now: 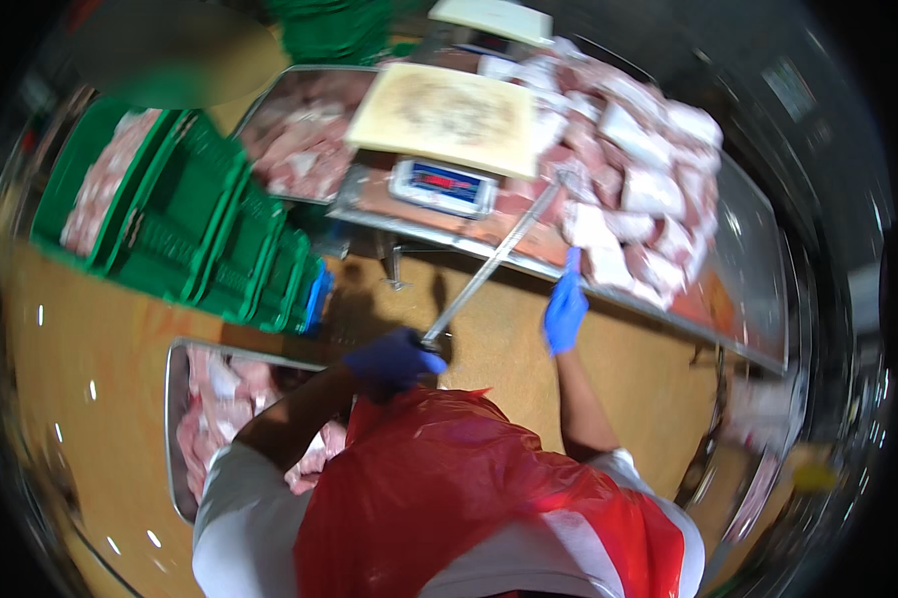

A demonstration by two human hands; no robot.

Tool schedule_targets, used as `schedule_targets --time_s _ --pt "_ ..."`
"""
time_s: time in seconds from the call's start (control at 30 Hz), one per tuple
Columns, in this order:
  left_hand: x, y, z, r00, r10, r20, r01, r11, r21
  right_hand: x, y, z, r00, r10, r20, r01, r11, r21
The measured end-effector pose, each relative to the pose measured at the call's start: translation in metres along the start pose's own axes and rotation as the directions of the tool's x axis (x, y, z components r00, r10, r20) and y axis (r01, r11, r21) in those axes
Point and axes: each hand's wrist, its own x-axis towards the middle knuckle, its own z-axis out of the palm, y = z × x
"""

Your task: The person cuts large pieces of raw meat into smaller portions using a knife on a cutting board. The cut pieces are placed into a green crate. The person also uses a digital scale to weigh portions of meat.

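Rod [489, 264], long and metallic, is slanting up from the left hand [393, 360] across the near edge of the metal surface [753, 269], its far tip reaching the left flank of a heap of meat [638, 189]. Left fingers are wrapping around its dark handle; whether the tip is catching a piece, I cannot tell. Right hand [566, 311], gloved in blue, is hovering by the heap's near edge, its fingers extending close together, apparently pinching nothing; contact with the meat is not showing clearly. Judging by this pose, the person is likely hooking or shifting meat with the rod. The next move is probably calling for a firm left grip and right fingers spreading to steady slippery pieces. Left of the heap, a scale [439, 186] with a cream platform [449, 115] is standing. Farther left, a metal tub [314, 68] is holding more meat and green crates [185, 214] are standing in a row; another tub [176, 439] is resting low beside the person's left arm.
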Motion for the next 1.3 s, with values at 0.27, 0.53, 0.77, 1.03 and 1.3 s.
schedule_targets --time_s 0.27,0.53,0.77,1.03,1.3 --pt "0.015 0.006 0.035 0.593 0.736 -0.327 0.149 0.299 0.943 -0.09 -0.039 -0.093 0.934 -0.001 -0.356 0.135 0.926 0.353" --pt "-0.003 0.106 0.12 0.427 0.895 -0.128 -0.166 0.216 0.962 -0.043 -0.085 -0.199 0.84 0.157 -0.519 0.317 0.635 0.705" --pt "-0.012 0.126 0.143 0.464 0.88 -0.102 -0.027 0.129 0.991 -0.164 0.097 -0.155 0.878 -0.477 0.031 0.477 0.87 -0.128" --pt "-0.007 0.122 0.167 0.483 0.872 -0.083 -0.106 0.153 0.983 -0.069 -0.049 -0.239 0.802 0.181 -0.569 0.378 0.584 0.718" --pt "0.053 0.053 0.091 0.97 0.191 -0.153 -0.121 0.918 0.378 -0.226 0.115 -0.173 0.991 0.02 0.133 0.0 0.989 -0.149"
